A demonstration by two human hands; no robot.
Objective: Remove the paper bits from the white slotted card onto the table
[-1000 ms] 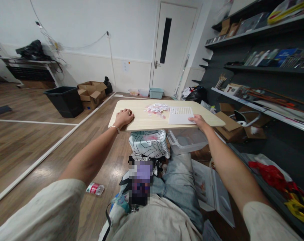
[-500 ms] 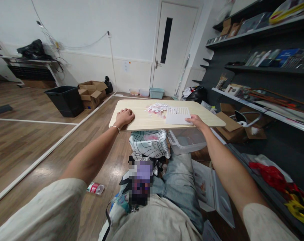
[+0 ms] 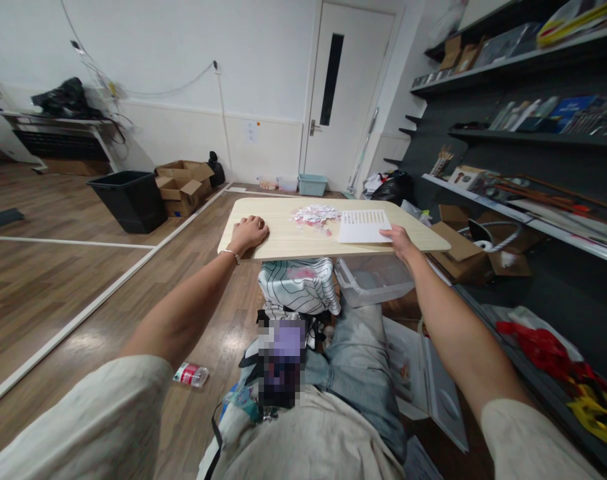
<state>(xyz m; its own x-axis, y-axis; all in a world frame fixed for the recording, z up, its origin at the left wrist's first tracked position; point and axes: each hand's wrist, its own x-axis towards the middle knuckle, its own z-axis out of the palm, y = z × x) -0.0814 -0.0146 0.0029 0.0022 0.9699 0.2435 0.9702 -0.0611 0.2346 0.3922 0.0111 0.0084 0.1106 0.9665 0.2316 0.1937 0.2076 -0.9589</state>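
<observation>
My right hand (image 3: 399,241) pinches the near right corner of a white sheet (image 3: 364,231), whose far part carries a row of narrow slots or marks. The sheet lies over the pale wooden board (image 3: 283,248), just right of a heap of small white and pink paper pieces (image 3: 317,215). On the left part of the board rests my left hand (image 3: 251,233), its fingers curled inward and closed. Whatever may be under those fingers is hidden.
Beneath the board are a patterned cloth-covered box (image 3: 298,287) and a clear plastic bin (image 3: 373,283). A plastic bottle (image 3: 191,375) lies on the floor at left. Loaded shelves (image 3: 533,143) and an open cardboard box (image 3: 463,257) stand at right; a black bin (image 3: 131,203) stands back left.
My right hand has shifted the white sheet a little to the right and slightly away from me, off the heap's edge. My left hand stays in place.
</observation>
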